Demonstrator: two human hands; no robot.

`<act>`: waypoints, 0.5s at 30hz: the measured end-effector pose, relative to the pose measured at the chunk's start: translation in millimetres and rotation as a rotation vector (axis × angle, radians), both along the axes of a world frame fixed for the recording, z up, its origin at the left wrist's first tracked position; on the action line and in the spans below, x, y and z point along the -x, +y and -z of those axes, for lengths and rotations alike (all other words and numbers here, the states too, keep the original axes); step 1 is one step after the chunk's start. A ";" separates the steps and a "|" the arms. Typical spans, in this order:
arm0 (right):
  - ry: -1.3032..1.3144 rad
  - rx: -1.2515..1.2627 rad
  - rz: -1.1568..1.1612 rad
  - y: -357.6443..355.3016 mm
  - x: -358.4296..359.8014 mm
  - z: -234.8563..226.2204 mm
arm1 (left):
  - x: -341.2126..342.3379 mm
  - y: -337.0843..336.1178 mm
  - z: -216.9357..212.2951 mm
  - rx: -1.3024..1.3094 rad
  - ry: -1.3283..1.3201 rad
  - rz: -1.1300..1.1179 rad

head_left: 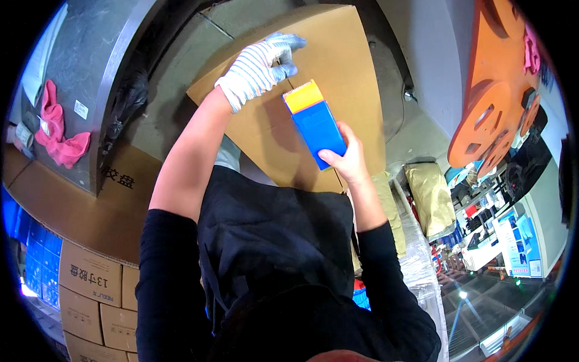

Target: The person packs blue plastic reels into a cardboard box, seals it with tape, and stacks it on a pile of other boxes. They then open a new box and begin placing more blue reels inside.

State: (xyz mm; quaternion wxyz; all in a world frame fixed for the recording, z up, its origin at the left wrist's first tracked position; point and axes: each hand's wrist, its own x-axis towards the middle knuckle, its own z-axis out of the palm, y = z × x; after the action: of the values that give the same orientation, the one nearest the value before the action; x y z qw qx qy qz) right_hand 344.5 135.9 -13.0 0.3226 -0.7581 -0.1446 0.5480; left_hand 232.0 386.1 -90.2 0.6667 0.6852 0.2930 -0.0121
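Note:
My right hand, bare, is closed around the lower end of a blue tape dispenser with a yellow, saw-toothed head. The dispenser is tilted, its toothed edge pointing up and left, above a large brown cardboard box. Farther left and higher, my left hand wears a white glove with blue-grey stripes. Its fingers are bent and apart from the thumb, and nothing shows between them. The glove hovers over or rests on the box top near its seam; I cannot tell which.
Left of me stands a grey metal surface with a pink cloth. Stacked cartons fill the lower left. Orange panels with cut-outs hang at right, above a yellowish wrapped package.

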 end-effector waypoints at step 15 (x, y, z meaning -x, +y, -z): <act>-0.013 0.204 -0.325 -17.4 9.7 -34.3 | 11.6 122.9 10.7 -0.433 0.029 -0.272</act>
State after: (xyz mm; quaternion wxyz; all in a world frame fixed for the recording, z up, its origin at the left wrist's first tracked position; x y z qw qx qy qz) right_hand 334.9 118.5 21.3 0.1503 -0.7570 -0.2110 0.5999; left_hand 220.4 509.0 -100.8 0.4956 0.7661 0.3877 0.1310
